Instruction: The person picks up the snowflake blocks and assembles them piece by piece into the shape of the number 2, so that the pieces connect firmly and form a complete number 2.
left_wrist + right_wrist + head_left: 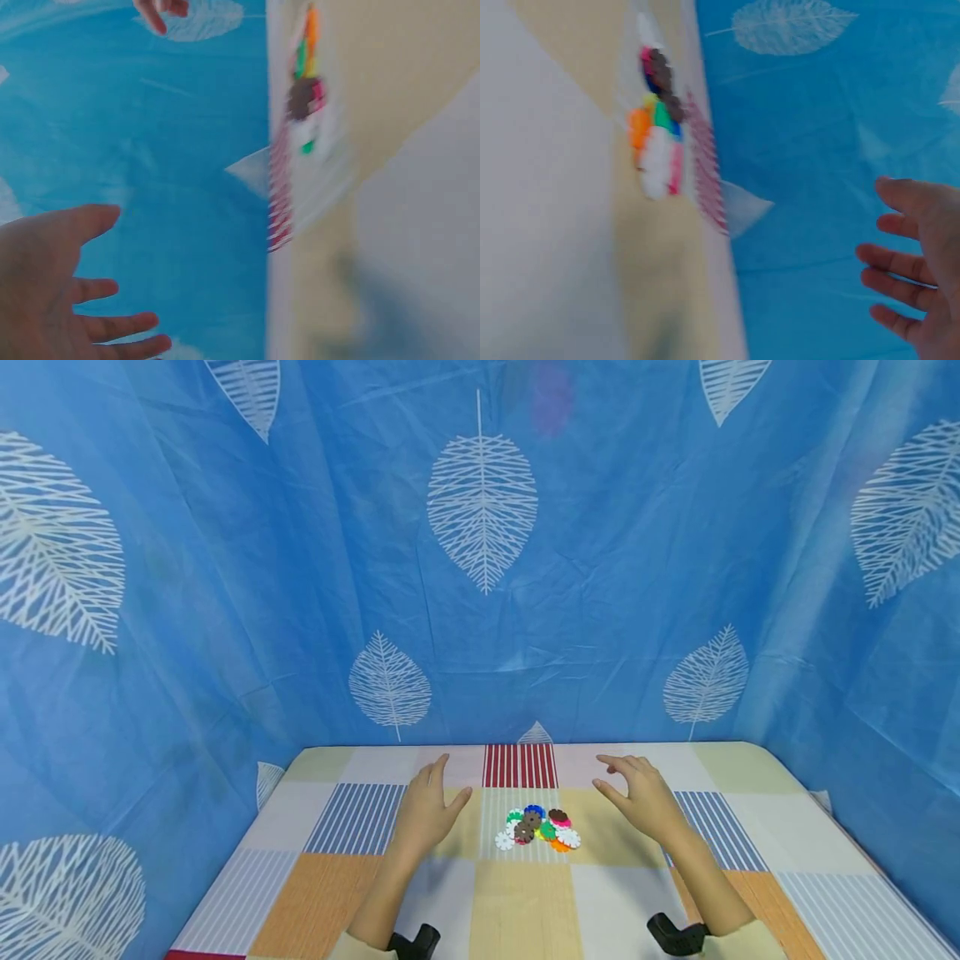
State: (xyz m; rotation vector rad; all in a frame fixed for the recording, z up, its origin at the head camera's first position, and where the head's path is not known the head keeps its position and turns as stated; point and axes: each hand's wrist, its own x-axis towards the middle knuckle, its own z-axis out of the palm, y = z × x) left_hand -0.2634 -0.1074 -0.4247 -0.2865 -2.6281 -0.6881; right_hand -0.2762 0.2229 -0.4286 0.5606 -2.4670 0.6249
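A small heap of flat, notched plastic discs (549, 831) lies mid-table, in white, brown, green, blue, orange, yellow and pink. My left hand (429, 810) hovers to the left of the heap, fingers extended and thumb apart, holding nothing. On the other side, my right hand (641, 797) is raised with fingers loosely bent and empty. Neither hand touches the discs. In the left wrist view the left hand (67, 285) shows spread fingers, and the discs (304, 97) are blurred. The right wrist view shows the right hand (922, 262) with its fingers parted, away from the discs (658, 127).
A patchwork-patterned cloth (522, 910) covers the table. Behind it and at both sides hangs a blue curtain (600, 568) with white leaf prints. Black straps with camera mounts (678, 935) sit at both wrists.
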